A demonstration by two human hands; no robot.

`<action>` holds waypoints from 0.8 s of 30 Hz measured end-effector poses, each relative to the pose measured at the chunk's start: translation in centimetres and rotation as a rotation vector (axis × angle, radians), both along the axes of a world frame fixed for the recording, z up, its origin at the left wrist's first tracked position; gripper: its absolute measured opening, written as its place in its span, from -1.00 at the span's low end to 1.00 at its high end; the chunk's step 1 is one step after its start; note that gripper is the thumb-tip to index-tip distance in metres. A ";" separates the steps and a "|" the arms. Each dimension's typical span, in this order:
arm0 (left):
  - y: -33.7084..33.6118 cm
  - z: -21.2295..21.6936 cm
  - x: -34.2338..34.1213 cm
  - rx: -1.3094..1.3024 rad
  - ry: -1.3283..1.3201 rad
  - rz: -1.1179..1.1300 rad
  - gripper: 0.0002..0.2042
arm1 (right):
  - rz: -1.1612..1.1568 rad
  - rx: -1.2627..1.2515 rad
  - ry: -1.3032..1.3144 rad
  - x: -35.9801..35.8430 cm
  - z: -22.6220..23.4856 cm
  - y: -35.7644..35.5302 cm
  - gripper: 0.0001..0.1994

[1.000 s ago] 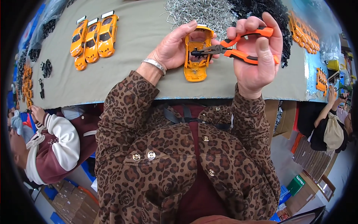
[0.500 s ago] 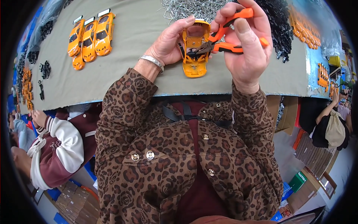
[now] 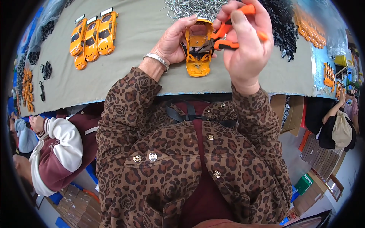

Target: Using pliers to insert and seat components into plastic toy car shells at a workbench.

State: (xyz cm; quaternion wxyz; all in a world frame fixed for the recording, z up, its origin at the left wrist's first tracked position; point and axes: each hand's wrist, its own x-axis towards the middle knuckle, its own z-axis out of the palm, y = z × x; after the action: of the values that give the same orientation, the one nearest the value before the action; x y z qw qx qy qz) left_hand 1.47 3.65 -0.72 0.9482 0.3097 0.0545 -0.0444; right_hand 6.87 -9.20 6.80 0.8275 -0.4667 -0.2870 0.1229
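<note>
My left hand (image 3: pixel 170 44) is closed on the left side of an orange toy car body (image 3: pixel 198 70), its hollow underside turned up toward me. Black parts sit across the inside of the shell. My right hand (image 3: pixel 249 51) grips pliers (image 3: pixel 227 45) with orange and black handles. Their metal jaws reach into the middle of the shell from the right, at the black parts; whether the tips pinch anything is too small to tell. Behind both hands lies a heap of small silvery metal pieces (image 3: pixel 190 8).
Several orange toy cars (image 3: pixel 91 41) with spoilers stand at the left of the grey-covered table (image 3: pixel 133 34). Black parts (image 3: pixel 283 34) are heaped at the right, with orange shells (image 3: pixel 310 28) beyond. A co-worker's sleeve (image 3: pixel 64 142) is at the lower left; an open carton (image 3: pixel 291 114) stands below the table's right side.
My right hand has shifted slightly left and rolled over the pliers, whose handles are now closer together. The car body remains in my left hand, nearly in place.
</note>
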 end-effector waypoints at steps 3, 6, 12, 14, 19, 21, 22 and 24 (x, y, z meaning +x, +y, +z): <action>0.3 0.2 0.4 -0.003 0.020 0.006 -0.51 | -0.052 0.009 -0.205 -0.9 -1.7 -0.9 -0.60; 0.5 0.8 0.3 -0.001 0.016 -0.030 -0.50 | -0.081 0.224 -0.241 -2.7 -2.9 -1.4 -0.55; -0.7 1.1 0.6 0.133 0.147 0.119 -0.54 | 0.034 0.243 -0.226 -2.6 -1.9 -2.2 -0.47; -0.5 4.7 0.9 0.237 0.059 0.148 -0.56 | 0.075 0.241 -0.193 -1.9 -0.7 -3.4 -0.43; -1.4 10.0 3.1 0.724 -0.177 0.249 -0.64 | -0.020 0.415 -0.310 -0.3 1.5 -4.1 -0.36; -1.0 10.2 4.1 0.909 -0.231 0.279 -0.65 | -0.041 0.425 -0.335 0.4 1.7 -4.1 -0.36; -0.5 10.2 4.8 0.944 -0.204 0.299 -0.67 | -0.058 0.432 -0.327 0.7 1.9 -4.3 -0.34; 0.7 9.7 6.2 1.012 -0.147 0.339 -0.68 | -0.092 0.446 -0.308 1.2 2.1 -4.7 -0.31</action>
State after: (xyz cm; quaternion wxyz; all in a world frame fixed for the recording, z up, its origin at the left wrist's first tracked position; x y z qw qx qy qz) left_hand 7.70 4.40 8.94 0.6758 0.7170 0.0519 0.1626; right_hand 8.10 -13.88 8.93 0.8612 -0.2987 -0.4078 -0.0535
